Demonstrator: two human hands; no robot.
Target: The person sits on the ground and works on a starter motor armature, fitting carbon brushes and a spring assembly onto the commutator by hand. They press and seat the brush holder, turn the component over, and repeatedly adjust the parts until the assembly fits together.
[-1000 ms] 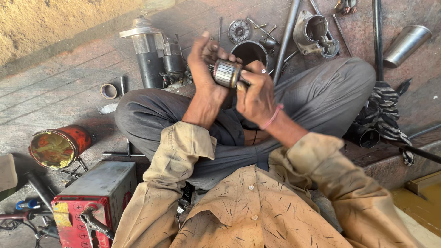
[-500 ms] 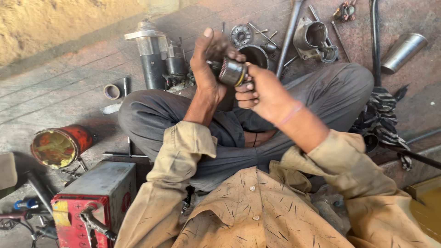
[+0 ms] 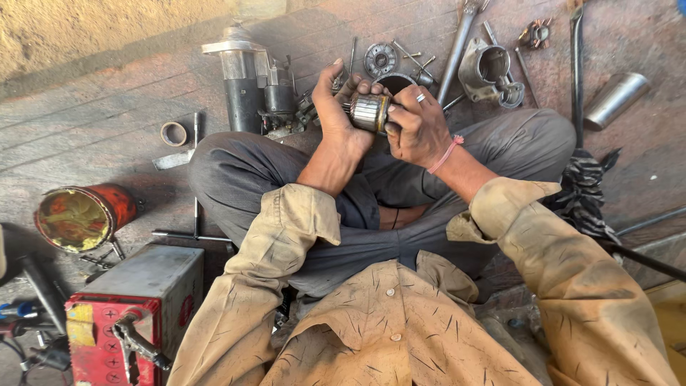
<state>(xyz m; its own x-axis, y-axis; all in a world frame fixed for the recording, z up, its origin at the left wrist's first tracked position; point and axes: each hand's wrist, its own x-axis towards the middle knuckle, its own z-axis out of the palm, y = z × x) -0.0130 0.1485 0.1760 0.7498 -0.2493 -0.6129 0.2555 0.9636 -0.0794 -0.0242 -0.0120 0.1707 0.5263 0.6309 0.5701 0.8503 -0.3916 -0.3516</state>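
Head cam: armature [image 3: 369,112] gripped btwn both hands.

A red box-shaped battery [image 3: 136,314] stood at lower left, bearing a yellow label [image 3: 81,323]. A red tin [image 3: 84,216] lay beside it.

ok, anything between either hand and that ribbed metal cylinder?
Nothing visible. The left hand and right hand both grip the ribbed metal cylinder directly, one at each end, above the lap. The loose parts on the floor lie beyond the knees, apart from it.
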